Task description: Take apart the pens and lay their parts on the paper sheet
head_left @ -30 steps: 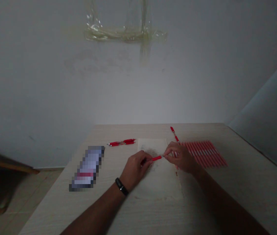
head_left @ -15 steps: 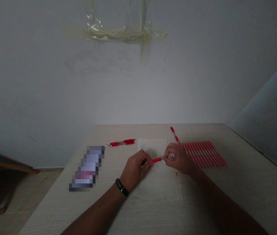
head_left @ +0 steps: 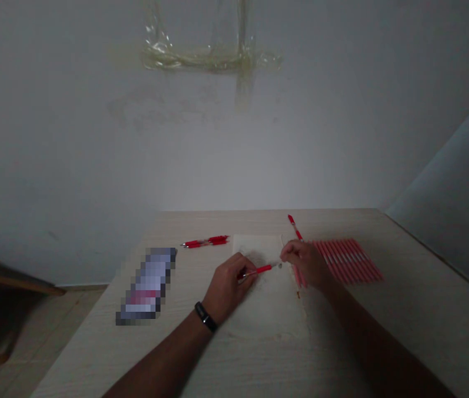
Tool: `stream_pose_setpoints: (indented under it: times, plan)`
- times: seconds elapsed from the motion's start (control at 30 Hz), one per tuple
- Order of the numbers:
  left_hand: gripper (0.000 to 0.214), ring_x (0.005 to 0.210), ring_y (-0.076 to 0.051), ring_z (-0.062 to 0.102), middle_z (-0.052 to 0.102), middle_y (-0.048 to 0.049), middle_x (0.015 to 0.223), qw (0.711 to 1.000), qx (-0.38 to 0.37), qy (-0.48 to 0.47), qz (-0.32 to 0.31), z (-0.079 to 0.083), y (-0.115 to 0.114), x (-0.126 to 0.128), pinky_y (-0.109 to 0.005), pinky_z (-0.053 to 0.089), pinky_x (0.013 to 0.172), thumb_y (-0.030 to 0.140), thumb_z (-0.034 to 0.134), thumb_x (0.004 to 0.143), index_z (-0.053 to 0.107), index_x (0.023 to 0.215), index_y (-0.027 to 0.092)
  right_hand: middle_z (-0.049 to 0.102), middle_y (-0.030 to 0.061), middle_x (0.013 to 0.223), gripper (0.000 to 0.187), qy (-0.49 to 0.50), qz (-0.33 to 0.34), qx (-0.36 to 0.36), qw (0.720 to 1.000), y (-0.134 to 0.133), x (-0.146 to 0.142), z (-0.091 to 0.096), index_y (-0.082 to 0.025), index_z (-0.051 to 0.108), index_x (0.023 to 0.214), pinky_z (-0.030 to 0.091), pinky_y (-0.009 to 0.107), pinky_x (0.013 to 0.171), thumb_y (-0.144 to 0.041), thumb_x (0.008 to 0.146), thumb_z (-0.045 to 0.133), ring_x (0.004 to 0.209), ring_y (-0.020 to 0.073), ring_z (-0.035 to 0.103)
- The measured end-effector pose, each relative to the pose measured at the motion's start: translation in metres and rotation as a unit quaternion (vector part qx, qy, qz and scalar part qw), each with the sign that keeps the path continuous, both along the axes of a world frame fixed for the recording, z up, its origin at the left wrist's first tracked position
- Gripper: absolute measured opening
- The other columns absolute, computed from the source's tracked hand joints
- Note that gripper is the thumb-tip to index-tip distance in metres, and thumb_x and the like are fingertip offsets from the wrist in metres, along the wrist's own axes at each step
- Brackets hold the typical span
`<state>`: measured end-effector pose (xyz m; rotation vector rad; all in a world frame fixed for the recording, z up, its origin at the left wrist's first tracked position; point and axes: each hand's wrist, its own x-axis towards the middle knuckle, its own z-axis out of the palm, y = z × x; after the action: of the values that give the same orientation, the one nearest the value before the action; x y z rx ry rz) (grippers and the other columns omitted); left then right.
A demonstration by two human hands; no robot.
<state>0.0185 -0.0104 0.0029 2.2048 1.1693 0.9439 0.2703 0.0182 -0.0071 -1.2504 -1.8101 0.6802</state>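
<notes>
My left hand (head_left: 229, 284), with a black band on its wrist, is closed round a red pen (head_left: 261, 270) over a sheet of paper (head_left: 273, 309) on the table. The pen's tip end points right, toward my right hand (head_left: 305, 263). That hand's fingers are pinched together just off the tip, holding something too small to name. It rests beside a row of several red and white pens (head_left: 346, 258).
Two red pens (head_left: 206, 241) lie at the back left of the pale wooden table (head_left: 383, 331). A single red pen (head_left: 295, 226) lies behind the row. A blurred flat box (head_left: 146, 286) sits left. A grey wall with old tape rises behind the table.
My right hand has pulled a little to the right, away from the pen's tip, opening a small gap. The left hand has stayed in place with the pen.
</notes>
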Motion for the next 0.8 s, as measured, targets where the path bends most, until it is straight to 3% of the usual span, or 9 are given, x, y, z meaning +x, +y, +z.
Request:
stream_pose_setpoints:
  times: [0.2,0.33,0.4,0.53,0.63,0.7,0.8]
  plan:
    - [0.006,0.073,-0.014,0.054,0.060,-0.0006,0.082,1.000,0.003,-0.002,0.004,-0.001,0.000,0.000,-0.024,0.040,0.066,0.021,0.063,0.090,0.061,0.085,0.018,0.071,0.0020,0.078,0.021,0.051,0.033,-0.021,0.998,0.002,0.002,-0.001,-0.021,0.071,0.082,0.049,0.029,0.072,-0.018,0.085,0.051,0.078,0.0183,0.067]
    - [0.005,0.074,-0.014,0.055,0.061,-0.0009,0.083,1.000,-0.002,-0.001,0.004,0.001,0.000,0.000,-0.024,0.041,0.067,0.021,0.063,0.089,0.061,0.085,0.019,0.064,-0.0015,0.067,0.013,-0.002,0.010,0.002,1.000,-0.001,0.001,0.000,-0.022,0.064,0.079,0.043,0.026,0.059,-0.027,0.088,0.057,0.063,0.0160,0.061]
    - [0.006,0.074,-0.014,0.056,0.061,-0.0012,0.083,1.000,-0.004,-0.001,0.005,0.001,0.001,0.000,-0.024,0.041,0.066,0.022,0.062,0.090,0.061,0.085,0.018,0.058,-0.0028,0.062,0.019,-0.035,-0.008,0.029,0.999,-0.001,0.001,0.000,-0.022,0.057,0.072,0.039,0.026,0.055,-0.030,0.089,0.057,0.057,0.0148,0.055]
    - [0.008,0.073,-0.014,0.055,0.061,-0.0011,0.081,1.000,-0.008,0.003,0.008,0.001,0.001,0.000,-0.024,0.040,0.066,0.024,0.061,0.091,0.061,0.085,0.018,0.056,0.0000,0.065,0.028,-0.117,-0.040,0.095,0.988,0.003,0.004,-0.003,-0.021,0.050,0.063,0.040,0.029,0.064,-0.026,0.091,0.054,0.066,0.0171,0.054]
    - [0.007,0.074,-0.014,0.055,0.061,-0.0011,0.082,1.000,-0.011,0.004,0.009,0.000,0.001,0.000,-0.025,0.041,0.066,0.024,0.062,0.090,0.062,0.086,0.019,0.063,0.0034,0.083,0.007,-0.143,-0.044,0.121,0.981,0.007,0.010,-0.007,-0.021,0.063,0.085,0.044,0.033,0.076,-0.016,0.085,0.057,0.082,0.0203,0.058]
    - [0.005,0.075,-0.014,0.056,0.062,-0.0010,0.083,1.000,-0.012,0.001,0.008,-0.001,0.001,0.000,-0.024,0.041,0.067,0.023,0.062,0.090,0.062,0.088,0.019,0.065,0.0048,0.091,0.018,-0.165,-0.021,0.124,0.978,0.008,0.013,-0.010,-0.021,0.066,0.097,0.044,0.036,0.082,-0.015,0.081,0.061,0.088,0.0217,0.059]
    - [0.005,0.075,-0.014,0.056,0.062,-0.0011,0.083,1.000,-0.011,0.002,0.010,-0.003,0.002,0.000,-0.024,0.041,0.067,0.023,0.062,0.090,0.062,0.088,0.019,0.065,0.0048,0.087,0.010,-0.228,0.010,0.118,0.966,0.007,0.013,-0.014,-0.021,0.069,0.088,0.043,0.039,0.085,-0.020,0.078,0.071,0.088,0.0232,0.058]
